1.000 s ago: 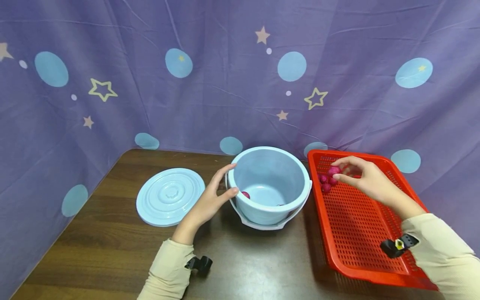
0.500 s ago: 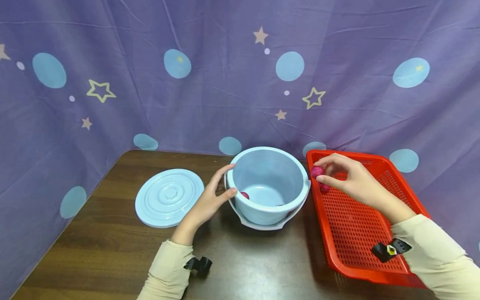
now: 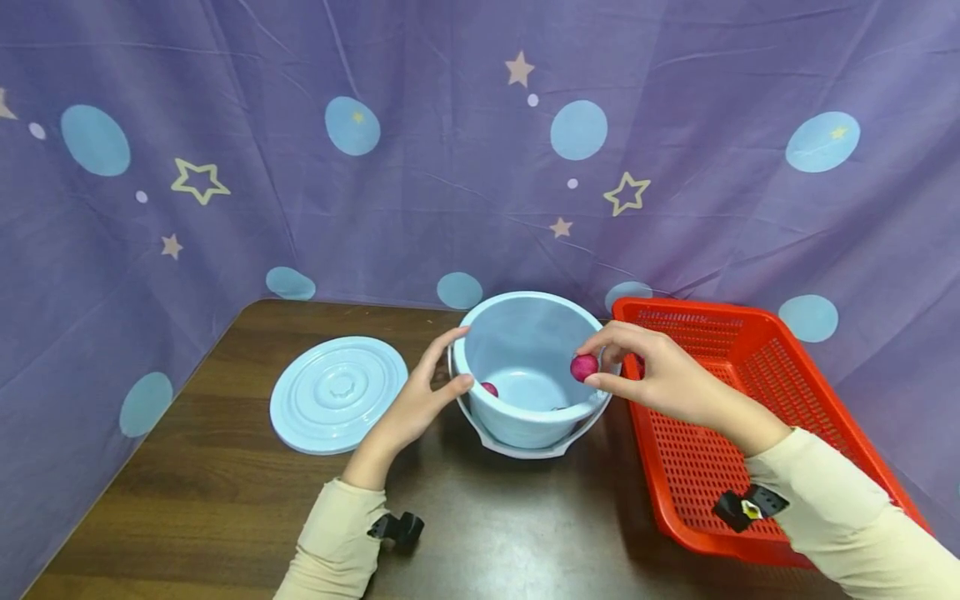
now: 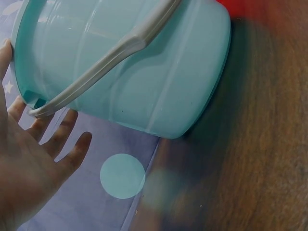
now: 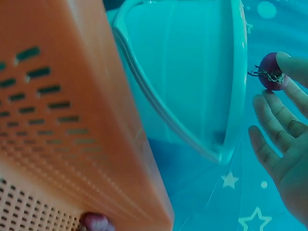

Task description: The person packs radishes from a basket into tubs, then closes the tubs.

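My right hand [image 3: 663,375] pinches a small red onion [image 3: 584,367] between thumb and fingers over the right rim of a light-blue bucket [image 3: 532,429]. Stringy roots hang from this onion in the right wrist view. On the bucket's left side, my left hand [image 3: 420,400] touches the rim with thumb and index finger. Its other fingers are spread beside the handle joint in the left wrist view. Inside the bucket, one red onion [image 3: 490,389] shows near the left wall; the front wall hides much of the bottom. Another onion [image 5: 96,222] lies in the red basket [image 3: 656,483].
A round light-blue lid [image 3: 337,396] lies on the wooden table [image 3: 187,500] left of the bucket. The bucket's pale handle [image 3: 525,453] hangs down in front. Behind the table is a purple patterned curtain [image 3: 420,150]. The basket stands close to the bucket's right side.
My right hand has moved left with the red onion, from above the basket to over the bucket's right rim. My left hand has stayed on the bucket's rim.
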Action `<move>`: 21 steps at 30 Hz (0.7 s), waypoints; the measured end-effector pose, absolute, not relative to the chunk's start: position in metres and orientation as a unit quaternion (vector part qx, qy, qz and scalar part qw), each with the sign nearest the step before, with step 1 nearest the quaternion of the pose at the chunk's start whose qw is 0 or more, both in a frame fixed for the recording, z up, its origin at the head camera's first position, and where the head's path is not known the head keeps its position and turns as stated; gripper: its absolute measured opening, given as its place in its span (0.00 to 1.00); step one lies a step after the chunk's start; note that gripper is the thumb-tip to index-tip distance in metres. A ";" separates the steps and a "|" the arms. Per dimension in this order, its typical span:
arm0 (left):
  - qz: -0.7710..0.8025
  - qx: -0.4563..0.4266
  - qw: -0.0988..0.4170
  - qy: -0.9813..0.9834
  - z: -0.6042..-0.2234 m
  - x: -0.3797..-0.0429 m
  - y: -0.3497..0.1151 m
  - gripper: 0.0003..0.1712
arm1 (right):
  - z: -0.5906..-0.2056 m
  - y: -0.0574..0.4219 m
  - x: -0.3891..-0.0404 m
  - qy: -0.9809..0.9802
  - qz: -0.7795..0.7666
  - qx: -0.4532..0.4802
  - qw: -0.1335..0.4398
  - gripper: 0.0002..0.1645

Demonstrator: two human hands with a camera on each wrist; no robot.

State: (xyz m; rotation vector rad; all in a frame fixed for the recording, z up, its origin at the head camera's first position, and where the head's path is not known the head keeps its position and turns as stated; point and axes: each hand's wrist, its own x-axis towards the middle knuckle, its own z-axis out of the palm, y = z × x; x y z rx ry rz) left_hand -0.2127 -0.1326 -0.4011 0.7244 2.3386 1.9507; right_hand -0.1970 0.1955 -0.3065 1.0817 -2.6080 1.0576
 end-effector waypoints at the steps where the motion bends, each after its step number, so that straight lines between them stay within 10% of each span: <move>1: 0.623 0.231 0.005 0.748 -0.401 -0.213 -0.133 0.38 | -0.307 0.193 -0.197 -0.862 0.351 0.362 0.057 0.18; 21: 0.628 0.231 0.013 0.743 -0.401 -0.215 -0.131 0.40 | -0.318 0.177 -0.205 -0.870 0.332 0.363 -0.038 0.17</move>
